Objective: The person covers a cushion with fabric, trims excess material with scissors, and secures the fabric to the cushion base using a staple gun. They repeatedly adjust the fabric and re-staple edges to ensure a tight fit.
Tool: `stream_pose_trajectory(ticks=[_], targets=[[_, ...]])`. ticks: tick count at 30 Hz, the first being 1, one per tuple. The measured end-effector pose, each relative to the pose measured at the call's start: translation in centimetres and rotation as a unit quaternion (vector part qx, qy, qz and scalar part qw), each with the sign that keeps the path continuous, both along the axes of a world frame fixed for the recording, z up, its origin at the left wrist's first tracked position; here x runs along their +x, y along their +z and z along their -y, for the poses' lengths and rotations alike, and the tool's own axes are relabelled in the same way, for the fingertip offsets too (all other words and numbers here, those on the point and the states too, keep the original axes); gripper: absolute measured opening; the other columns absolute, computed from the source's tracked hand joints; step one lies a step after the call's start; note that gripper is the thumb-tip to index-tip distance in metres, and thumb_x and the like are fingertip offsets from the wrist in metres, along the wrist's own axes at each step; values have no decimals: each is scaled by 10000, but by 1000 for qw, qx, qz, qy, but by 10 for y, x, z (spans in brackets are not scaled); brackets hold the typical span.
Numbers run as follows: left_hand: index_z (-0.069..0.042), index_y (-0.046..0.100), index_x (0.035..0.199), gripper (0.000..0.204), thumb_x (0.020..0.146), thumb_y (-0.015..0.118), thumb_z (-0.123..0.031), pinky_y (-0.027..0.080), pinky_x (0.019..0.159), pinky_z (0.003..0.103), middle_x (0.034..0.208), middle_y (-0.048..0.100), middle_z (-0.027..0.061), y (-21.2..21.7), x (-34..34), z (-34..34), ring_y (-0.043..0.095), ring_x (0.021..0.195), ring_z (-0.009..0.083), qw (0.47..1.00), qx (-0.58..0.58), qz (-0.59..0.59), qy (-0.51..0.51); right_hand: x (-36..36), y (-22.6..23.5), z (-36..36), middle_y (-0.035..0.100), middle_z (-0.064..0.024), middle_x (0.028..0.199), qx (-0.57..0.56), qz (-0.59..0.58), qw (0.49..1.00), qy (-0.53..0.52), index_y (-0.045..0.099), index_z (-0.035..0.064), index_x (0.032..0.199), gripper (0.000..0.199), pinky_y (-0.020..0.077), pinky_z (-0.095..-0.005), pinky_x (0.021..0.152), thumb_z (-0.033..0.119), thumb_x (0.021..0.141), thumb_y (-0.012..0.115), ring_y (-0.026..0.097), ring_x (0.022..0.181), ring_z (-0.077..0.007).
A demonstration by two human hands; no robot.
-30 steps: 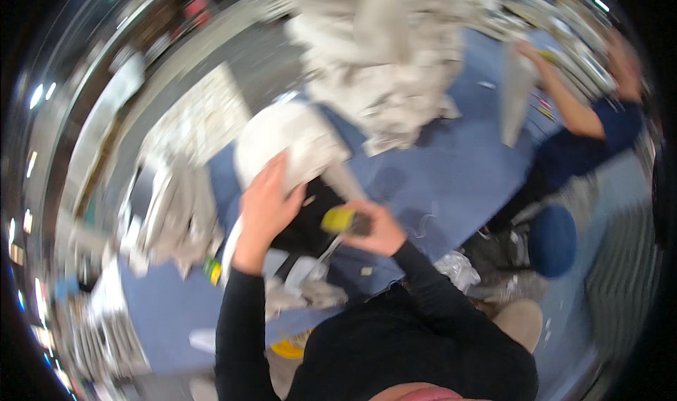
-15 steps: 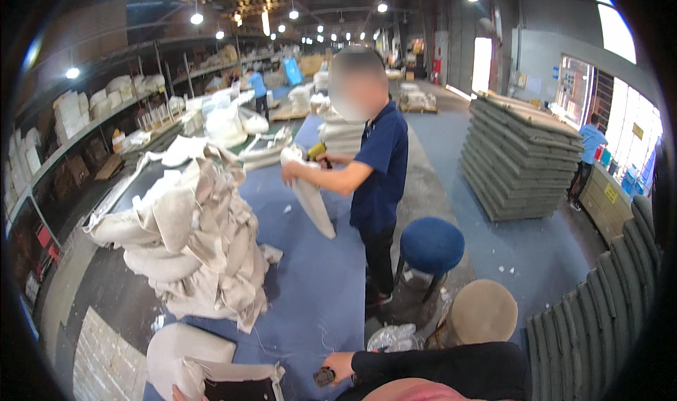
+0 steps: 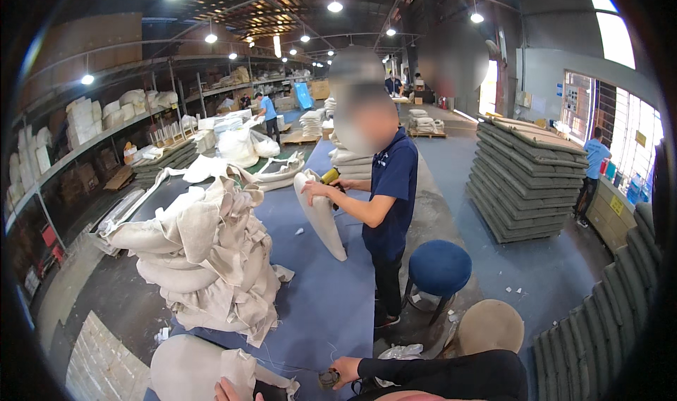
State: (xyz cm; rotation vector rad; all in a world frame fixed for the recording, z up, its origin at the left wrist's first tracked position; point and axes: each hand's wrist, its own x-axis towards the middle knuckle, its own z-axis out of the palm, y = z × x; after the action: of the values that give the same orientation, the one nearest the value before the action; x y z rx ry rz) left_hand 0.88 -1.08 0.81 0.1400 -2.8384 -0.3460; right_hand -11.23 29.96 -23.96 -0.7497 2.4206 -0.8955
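Note:
At the lower edge, a beige fabric-covered cushion (image 3: 185, 364) lies on the near end of the blue table, with a loose flap of its fabric and a dark underside beside it. The fingers of my left hand (image 3: 227, 390) rest spread on that fabric; the rest of this hand is cut off by the frame. To the right, my right hand (image 3: 345, 371) is closed around a dark hand tool (image 3: 328, 378), whose rounded end points left toward the cushion. Most of the tool is hidden, so its exact kind is unclear.
A tall heap of beige fabric covers (image 3: 211, 253) stands on the blue table (image 3: 324, 302). Across it, a co-worker (image 3: 395, 182) holds a beige cushion (image 3: 321, 214) and a yellow tool (image 3: 330, 176). Stools (image 3: 440, 266) and stacked grey-green pads (image 3: 525, 179) stand at the right.
My left hand has moved right over the cushion, and the fabric flap has shifted with it. The tool stays in my right hand. The co-worker's cushion is tilted more upright. The view has shifted slightly.

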Motion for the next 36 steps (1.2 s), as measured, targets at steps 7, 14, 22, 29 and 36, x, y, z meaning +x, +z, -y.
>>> stream_pose_trajectory(ticks=[7, 14, 22, 29, 36], targets=[[-17, 409, 1639, 905, 953, 761, -492, 451, 1173, 549, 1560, 520, 318, -5, 5, 2, 543, 1398, 492, 1000, -10, -1, -15, -15, 15, 20, 757, -167, 1167, -89, -52, 991, 80, 720, 58, 1328, 645, 589, -441, 941, 395, 818, 928, 729, 1089, -377], [-15, 346, 1672, 944, 952, 770, -453, 415, 1207, 565, 1612, 453, 342, -2, 7, 3, 476, 1454, 524, 998, 25, 44, -42, -20, 60, 41, 726, -149, 1212, -231, -106, 957, 139, 669, 68, 1413, 609, 576, -450, 965, 264, 880, 887, 697, 1123, -376], [10, 349, 1665, 881, 982, 758, -369, 390, 1230, 559, 1628, 421, 367, -7, 5, -1, 454, 1467, 542, 994, 65, 42, -76, -16, 86, 44, 696, -159, 1280, -306, -125, 937, 112, 657, 37, 1382, 553, 568, -431, 992, 162, 880, 851, 695, 1156, -373], [6, 479, 1588, 822, 885, 831, -234, 453, 1149, 555, 1545, 533, 300, -28, -16, 13, 549, 1346, 522, 997, 55, -39, -24, -21, 121, 66, 732, -136, 1294, -402, -114, 908, 33, 696, 45, 1358, 578, 532, -420, 1087, 161, 808, 829, 708, 1212, -279], [-11, 714, 1327, 526, 1115, 539, -460, 547, 972, 482, 1184, 750, 282, -25, -90, 99, 714, 1115, 457, 985, 168, -1, -37, -17, 99, 153, 750, -126, 1210, -556, -15, 827, -80, 723, 0, 1215, 446, 565, -345, 999, 60, 804, 886, 709, 1126, -176]])
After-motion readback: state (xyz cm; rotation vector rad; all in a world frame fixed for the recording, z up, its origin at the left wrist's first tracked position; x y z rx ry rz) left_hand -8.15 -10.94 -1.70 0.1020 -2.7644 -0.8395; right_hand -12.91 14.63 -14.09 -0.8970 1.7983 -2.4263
